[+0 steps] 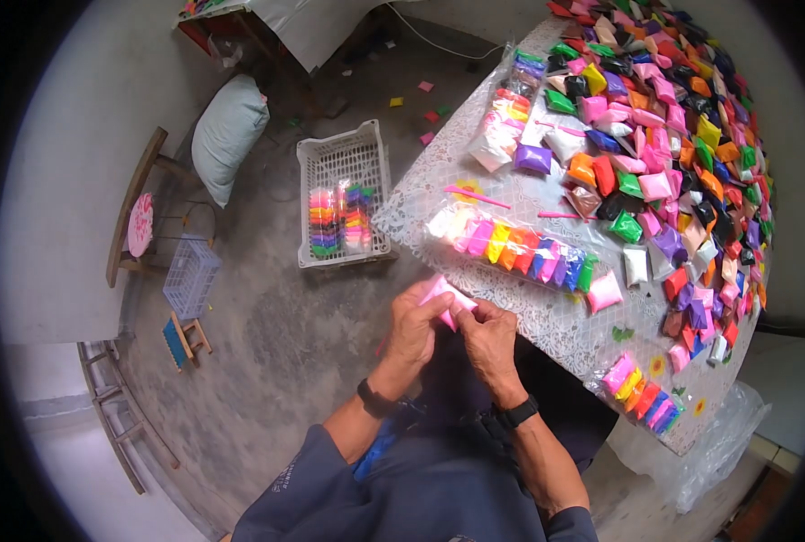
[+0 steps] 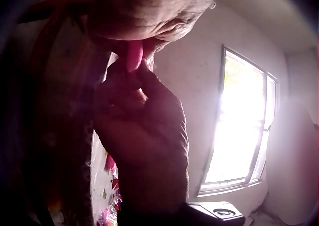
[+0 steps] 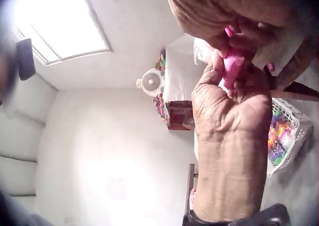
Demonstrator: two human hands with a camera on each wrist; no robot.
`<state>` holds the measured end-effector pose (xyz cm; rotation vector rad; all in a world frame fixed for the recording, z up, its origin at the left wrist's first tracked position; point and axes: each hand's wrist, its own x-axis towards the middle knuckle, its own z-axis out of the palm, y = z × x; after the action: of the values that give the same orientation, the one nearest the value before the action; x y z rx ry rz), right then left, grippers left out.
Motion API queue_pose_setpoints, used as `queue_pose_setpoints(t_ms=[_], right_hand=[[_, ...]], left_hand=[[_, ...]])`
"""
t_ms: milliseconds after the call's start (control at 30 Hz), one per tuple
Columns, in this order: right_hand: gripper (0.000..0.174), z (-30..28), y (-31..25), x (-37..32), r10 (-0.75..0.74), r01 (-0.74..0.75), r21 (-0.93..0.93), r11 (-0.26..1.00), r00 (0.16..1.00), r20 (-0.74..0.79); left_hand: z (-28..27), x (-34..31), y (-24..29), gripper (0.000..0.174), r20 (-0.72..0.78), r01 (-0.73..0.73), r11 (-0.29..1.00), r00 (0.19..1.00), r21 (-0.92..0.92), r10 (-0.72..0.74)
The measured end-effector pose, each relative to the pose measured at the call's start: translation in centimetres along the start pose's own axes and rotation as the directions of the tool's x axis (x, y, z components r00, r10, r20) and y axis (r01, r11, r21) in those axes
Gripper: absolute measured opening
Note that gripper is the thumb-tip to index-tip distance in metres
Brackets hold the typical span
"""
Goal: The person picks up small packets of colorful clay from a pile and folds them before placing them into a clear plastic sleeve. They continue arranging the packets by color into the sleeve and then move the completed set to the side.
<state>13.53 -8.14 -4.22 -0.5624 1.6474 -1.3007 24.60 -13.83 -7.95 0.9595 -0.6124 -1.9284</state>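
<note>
Both hands meet over the lap at the table's corner, pinching one small pink packet. The left hand holds it from the left side, fingers curled beneath and thumb on top. On the opposite side the right hand pinches the packet's near end between thumb and fingers. In the left wrist view the pink packet shows between the fingertips of the two hands. Fingers partly cover the pink packet in the right wrist view. Just beyond the hands lies a clear bag of packets in a colour row.
Loose coloured packets are heaped across the lace-covered table. More filled bags lie at its back edge and near corner. A white crate with filled bags stands on the floor, left of the table. Pink sticks lie near the bags.
</note>
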Motion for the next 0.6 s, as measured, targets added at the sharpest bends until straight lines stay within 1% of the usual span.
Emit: queue_pose_setpoints(t_ms=[100, 233, 300, 333, 400, 433, 500, 533, 600], right_hand=[[0.023, 0.2, 0.7, 0.1, -0.012, 0.013, 0.036, 0.999, 1.000, -0.022], [0.020, -0.2, 0.5, -0.2, 0.007, -0.005, 0.058, 0.998, 0.999, -0.035], [0.019, -0.5, 0.9, -0.4, 0.023, -0.020, 0.088, 0.996, 0.999, -0.036], [0.019, -0.5, 1.2, -0.6, 0.025, -0.022, 0.088, 0.996, 0.999, -0.040], [0.018, -0.1, 1.6, -1.0, 0.008, 0.006, 0.179, 0.984, 0.997, -0.078], [0.018, -0.1, 1.6, -1.2, 0.006, 0.010, 0.180, 0.984, 0.996, -0.085], [0.018, -0.4, 1.7, -1.8, 0.013, 0.001, 0.235, 0.972, 0.998, -0.057], [0.018, -0.5, 1.9, -2.1, 0.012, 0.003, 0.236, 0.972, 0.998, -0.063], [0.020, -0.8, 2.4, -2.7, 0.101, -0.101, 0.280, 0.955, 0.995, 0.015]], left_hand=[[-0.3, 0.5, -0.5, 0.031, -0.013, -0.032, 0.999, 0.999, 0.042, 0.032], [-0.1, 0.6, -0.5, 0.030, -0.009, -0.028, 0.998, 1.000, 0.056, 0.029], [0.1, 0.1, 0.0, 0.031, 0.013, 0.074, 0.997, 0.997, 0.036, -0.074], [0.4, -0.2, 0.1, 0.031, 0.015, 0.078, 0.996, 0.997, 0.037, -0.078], [0.9, -0.7, 0.2, 0.032, 0.004, 0.085, 0.995, 0.996, -0.045, -0.084], [0.9, -0.9, 0.1, 0.032, 0.011, 0.088, 0.995, 0.996, -0.043, -0.088], [0.6, -1.5, -0.3, 0.029, 0.028, 0.096, 0.991, 0.995, -0.098, -0.094], [0.2, -1.7, -0.5, 0.029, 0.033, 0.100, 0.990, 0.995, -0.097, -0.097], [-0.5, -1.9, -0.8, 0.030, 0.047, 0.086, 0.996, 0.995, -0.032, -0.085]])
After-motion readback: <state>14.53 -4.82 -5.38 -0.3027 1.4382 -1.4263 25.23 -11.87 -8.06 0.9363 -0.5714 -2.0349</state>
